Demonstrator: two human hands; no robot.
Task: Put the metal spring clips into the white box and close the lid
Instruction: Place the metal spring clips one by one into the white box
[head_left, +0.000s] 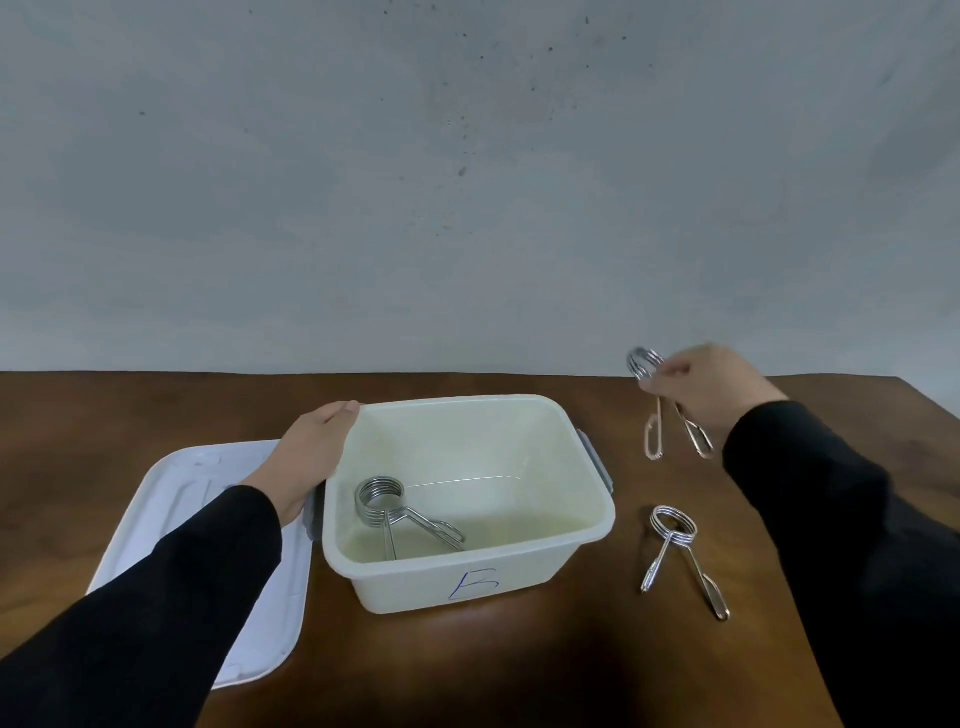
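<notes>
Brown wooden table (467, 670) against a grey speckled wall (467, 182). White box (470, 584), open, marked "E": one spring clip (400, 514) lies inside. Lid (171, 499) lies flat left of the box. My left hand (311, 457) rests flat against the box's left rim. My right hand (711, 387), right of the box, pinches a second clip (655, 410) in the air. A third clip (680, 551) lies on the table right of the box.

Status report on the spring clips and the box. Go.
Left hand braces white box rim; right hand holds one clip aloft. One clip in box, one on table. Lid off, left of box. Path clear.
</notes>
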